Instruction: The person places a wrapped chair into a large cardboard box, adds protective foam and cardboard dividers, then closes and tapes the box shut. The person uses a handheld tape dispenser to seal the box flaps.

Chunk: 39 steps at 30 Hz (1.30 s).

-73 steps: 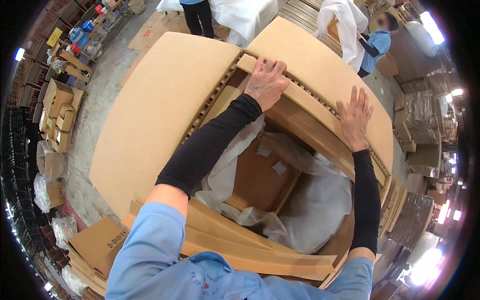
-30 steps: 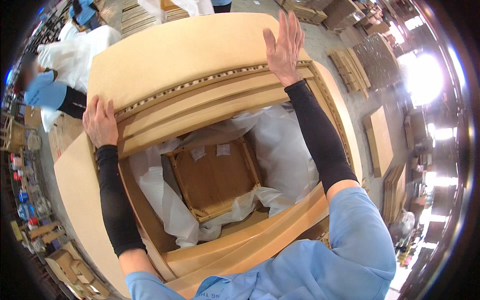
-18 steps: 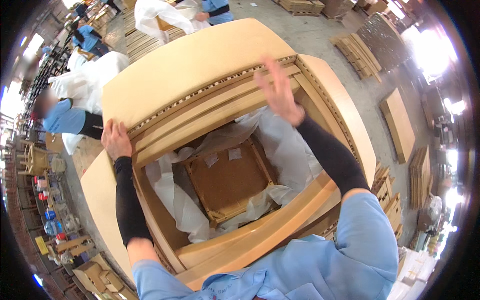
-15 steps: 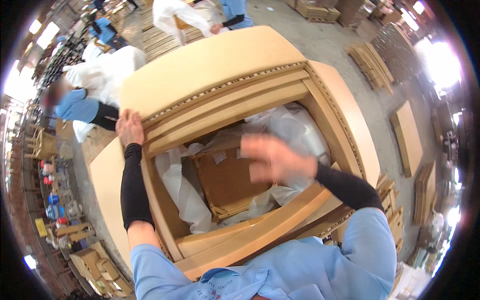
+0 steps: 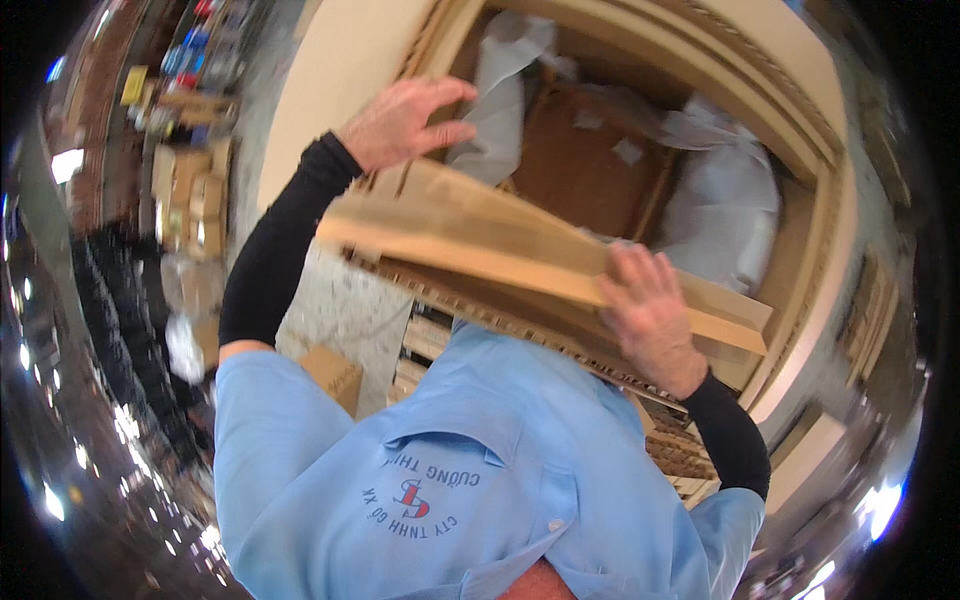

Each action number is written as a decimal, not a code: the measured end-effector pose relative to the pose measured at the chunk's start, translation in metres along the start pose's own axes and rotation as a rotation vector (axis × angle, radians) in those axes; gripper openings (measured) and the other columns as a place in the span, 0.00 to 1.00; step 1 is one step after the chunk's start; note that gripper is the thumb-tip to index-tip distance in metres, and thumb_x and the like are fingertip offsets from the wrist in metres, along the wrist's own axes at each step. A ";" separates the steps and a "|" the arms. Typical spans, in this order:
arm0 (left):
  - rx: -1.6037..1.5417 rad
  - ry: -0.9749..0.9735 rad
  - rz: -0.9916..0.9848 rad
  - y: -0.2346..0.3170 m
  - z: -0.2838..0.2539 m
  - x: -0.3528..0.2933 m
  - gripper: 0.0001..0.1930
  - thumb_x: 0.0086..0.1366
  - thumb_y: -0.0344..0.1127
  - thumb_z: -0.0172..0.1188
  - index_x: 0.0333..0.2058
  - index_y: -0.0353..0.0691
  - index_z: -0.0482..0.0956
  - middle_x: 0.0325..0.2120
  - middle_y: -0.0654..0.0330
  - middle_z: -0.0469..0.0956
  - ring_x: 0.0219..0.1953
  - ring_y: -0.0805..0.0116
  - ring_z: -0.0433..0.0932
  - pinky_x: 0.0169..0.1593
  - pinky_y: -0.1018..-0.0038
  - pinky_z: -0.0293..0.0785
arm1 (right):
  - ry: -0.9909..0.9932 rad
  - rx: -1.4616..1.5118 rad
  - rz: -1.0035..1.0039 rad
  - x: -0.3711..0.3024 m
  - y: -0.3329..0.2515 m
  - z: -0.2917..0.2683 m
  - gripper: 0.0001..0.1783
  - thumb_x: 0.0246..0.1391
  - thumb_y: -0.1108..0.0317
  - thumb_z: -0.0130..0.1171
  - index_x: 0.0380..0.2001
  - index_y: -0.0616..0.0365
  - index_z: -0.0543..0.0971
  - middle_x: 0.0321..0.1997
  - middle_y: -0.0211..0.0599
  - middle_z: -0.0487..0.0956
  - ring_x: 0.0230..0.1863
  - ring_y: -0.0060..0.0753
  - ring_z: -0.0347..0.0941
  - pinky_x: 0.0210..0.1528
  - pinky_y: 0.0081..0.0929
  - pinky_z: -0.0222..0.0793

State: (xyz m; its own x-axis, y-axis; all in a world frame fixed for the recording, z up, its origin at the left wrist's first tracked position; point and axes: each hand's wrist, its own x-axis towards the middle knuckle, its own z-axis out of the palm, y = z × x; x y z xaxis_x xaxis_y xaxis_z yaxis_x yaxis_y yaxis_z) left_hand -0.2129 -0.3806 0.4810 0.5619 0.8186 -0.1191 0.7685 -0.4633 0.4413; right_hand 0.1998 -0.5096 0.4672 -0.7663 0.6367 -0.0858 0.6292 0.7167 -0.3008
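A large open cardboard box [image 5: 805, 300] stands in front of me. Inside it lies a brown wooden piece [image 5: 570, 150], partly covered by white translucent foam wrap [image 5: 725, 200]. Across the box's near side runs a long folded cardboard strip [image 5: 480, 255], tilted, with its left end close to my left forearm. My left hand [image 5: 405, 125] is above the near left corner, its fingers apart and nothing in them. On the right part of the strip rests my right hand [image 5: 650, 315], fingers stretched over its upper edge; the underside of this hand is hidden.
A wide cardboard flap [image 5: 340, 70] spreads out on the left side of the box. Smaller cardboard boxes [image 5: 190, 200] stand on the floor at the far left. Another small carton [image 5: 333, 378] is below my left arm. Flat cardboard pieces [image 5: 800, 465] lie at the right.
My view has tilted down toward my body. My right hand has moved from inside the box to the near strip. My left hand has come off the far left corner to the near left.
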 end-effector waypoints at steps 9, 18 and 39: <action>-0.134 0.465 -0.242 0.004 0.008 -0.136 0.21 0.74 0.49 0.58 0.57 0.41 0.79 0.50 0.57 0.83 0.54 0.63 0.81 0.59 0.67 0.74 | -0.012 0.754 0.375 0.011 0.028 -0.053 0.21 0.56 0.73 0.64 0.54 0.64 0.79 0.47 0.47 0.85 0.50 0.41 0.82 0.55 0.35 0.75; -0.283 0.582 -0.240 0.024 0.037 -0.163 0.21 0.75 0.50 0.57 0.54 0.40 0.81 0.44 0.55 0.85 0.44 0.63 0.83 0.47 0.67 0.79 | -0.231 0.896 0.506 -0.070 0.009 -0.030 0.38 0.48 0.69 0.76 0.62 0.69 0.75 0.57 0.43 0.82 0.60 0.30 0.75 0.66 0.30 0.66; 0.080 0.348 -0.176 0.021 0.121 -0.172 0.16 0.72 0.30 0.59 0.56 0.36 0.80 0.54 0.52 0.79 0.60 0.54 0.74 0.65 0.61 0.68 | 0.114 0.451 0.272 -0.097 -0.052 0.021 0.28 0.48 0.48 0.70 0.53 0.42 0.83 0.30 0.38 0.79 0.36 0.44 0.80 0.37 0.43 0.74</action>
State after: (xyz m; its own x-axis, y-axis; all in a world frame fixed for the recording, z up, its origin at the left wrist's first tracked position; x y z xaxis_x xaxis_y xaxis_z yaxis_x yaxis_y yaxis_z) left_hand -0.2563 -0.5716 0.4034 0.2931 0.9476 0.1274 0.8728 -0.3196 0.3689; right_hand 0.2385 -0.6144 0.4710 -0.5487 0.8272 -0.1212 0.6656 0.3445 -0.6620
